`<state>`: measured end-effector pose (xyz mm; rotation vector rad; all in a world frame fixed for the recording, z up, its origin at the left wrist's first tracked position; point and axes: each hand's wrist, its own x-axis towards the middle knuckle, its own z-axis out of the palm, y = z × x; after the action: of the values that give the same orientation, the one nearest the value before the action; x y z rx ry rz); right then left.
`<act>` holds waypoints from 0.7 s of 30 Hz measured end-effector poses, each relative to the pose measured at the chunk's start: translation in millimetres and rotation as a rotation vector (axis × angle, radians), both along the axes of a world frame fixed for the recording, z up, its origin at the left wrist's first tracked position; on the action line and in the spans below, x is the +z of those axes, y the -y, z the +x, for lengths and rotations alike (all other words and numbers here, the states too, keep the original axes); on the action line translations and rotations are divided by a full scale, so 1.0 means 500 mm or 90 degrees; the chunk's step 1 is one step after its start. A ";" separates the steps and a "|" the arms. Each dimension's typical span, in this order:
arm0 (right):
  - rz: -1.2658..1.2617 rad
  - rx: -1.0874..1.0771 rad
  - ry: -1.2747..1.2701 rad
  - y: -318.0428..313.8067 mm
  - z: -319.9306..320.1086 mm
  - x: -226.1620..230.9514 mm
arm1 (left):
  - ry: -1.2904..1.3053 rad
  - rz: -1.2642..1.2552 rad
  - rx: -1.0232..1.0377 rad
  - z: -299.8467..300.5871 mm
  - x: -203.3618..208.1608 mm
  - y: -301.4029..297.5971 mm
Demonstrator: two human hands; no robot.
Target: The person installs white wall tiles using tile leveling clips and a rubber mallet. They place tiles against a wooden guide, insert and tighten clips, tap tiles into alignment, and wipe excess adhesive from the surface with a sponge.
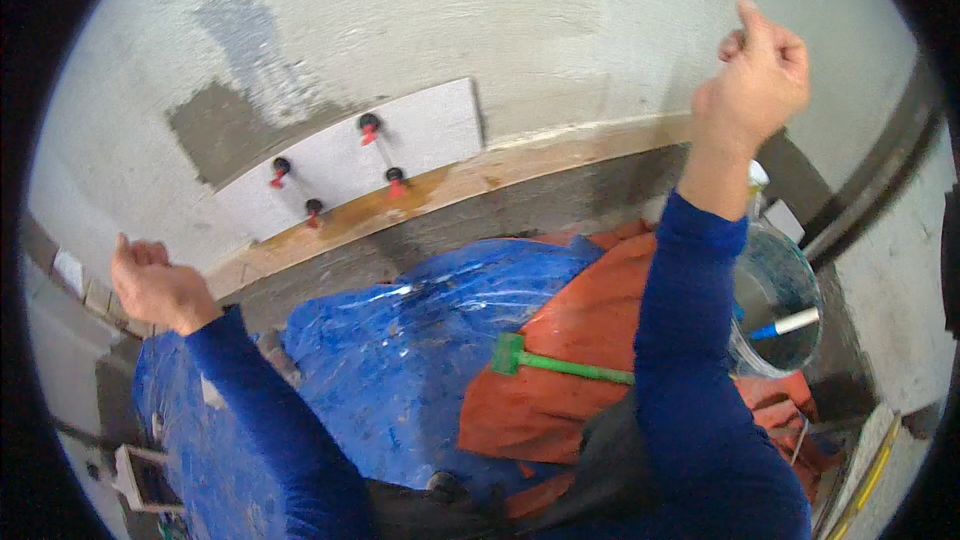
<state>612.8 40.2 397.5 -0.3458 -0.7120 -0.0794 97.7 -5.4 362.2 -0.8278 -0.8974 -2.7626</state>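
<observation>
My left hand [160,285] is raised near the wall at the left, fingers curled in and thumb sticking up. Higher up on the right, my right hand [755,70] is closed the same way, its thumb pointing upward. No object shows in either hand. Between them, a long pale tile [440,125] lies against the wall [520,30], slightly tilted, and neither hand touches it. Several black suction cups with red levers [370,128] are on its face. Beneath the tile runs a tan strip [560,152].
A blue tarp [400,340] covers the floor, overlapped by an orange sheet [570,310]. A green-handled hammer-like tool [508,354] rests there. At right stands a clear bucket [785,280] holding a blue-and-white stick-like thing. A yellow-edged level or rule [865,485] lies lower right.
</observation>
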 end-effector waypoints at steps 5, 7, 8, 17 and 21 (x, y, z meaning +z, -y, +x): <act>-0.050 -0.026 0.007 -0.008 -0.027 -0.006 | -0.025 0.048 0.055 -0.002 0.021 0.040; -0.039 0.001 0.022 -0.007 -0.032 -0.007 | -0.022 0.036 0.092 -0.003 0.026 0.053; -0.046 -0.005 0.039 -0.008 -0.034 -0.009 | -0.047 0.030 0.103 -0.005 0.029 0.059; -0.046 0.023 0.067 -0.013 -0.065 -0.008 | -0.020 0.060 0.049 -0.027 0.030 0.065; -0.043 0.016 0.089 -0.011 -0.086 -0.006 | -0.028 0.057 0.067 -0.031 0.026 0.064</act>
<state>569.9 45.8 394.3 -0.3994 -0.8581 -0.0560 82.0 -37.1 374.9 -0.7999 -0.7796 -2.6621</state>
